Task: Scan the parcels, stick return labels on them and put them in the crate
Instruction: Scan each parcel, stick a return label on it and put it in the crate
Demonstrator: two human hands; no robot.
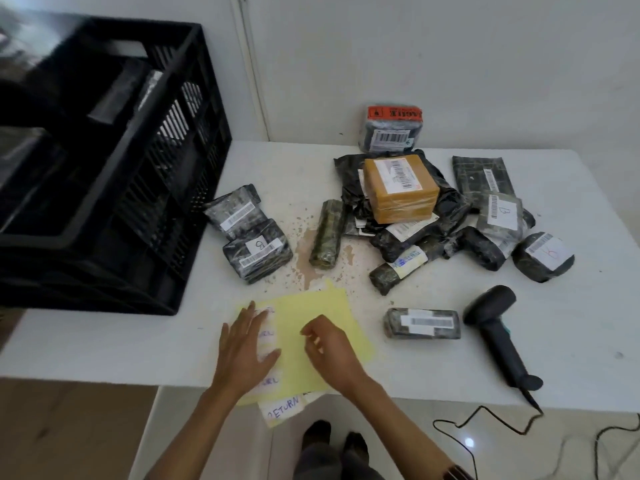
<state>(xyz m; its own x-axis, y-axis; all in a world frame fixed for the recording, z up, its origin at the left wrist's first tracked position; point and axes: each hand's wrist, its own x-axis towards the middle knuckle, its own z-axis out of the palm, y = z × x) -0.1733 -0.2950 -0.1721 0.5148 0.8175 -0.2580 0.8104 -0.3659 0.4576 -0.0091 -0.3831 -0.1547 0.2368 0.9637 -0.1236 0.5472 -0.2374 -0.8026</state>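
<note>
A yellow label sheet (311, 327) with white "RETURN" labels (282, 407) lies at the table's near edge. My left hand (244, 348) rests flat on its left side, fingers spread. My right hand (329, 341) hovers over the sheet's middle with fingers curled, nothing visibly in it. A small black wrapped parcel (422, 323) lies just right of the sheet. Beyond it the black handheld scanner (495, 327) lies on the table. A pile of black wrapped parcels (433, 233) with a tan box (398, 185) on top sits further back. The black crate (114, 174) stands at left.
Two black parcels (249, 233) lie beside the crate and a rolled one (327, 237) next to a brown stain. Another parcel with an orange sticker (391, 131) leans on the wall. The scanner cable (502, 424) hangs off the white table (104, 341) at right.
</note>
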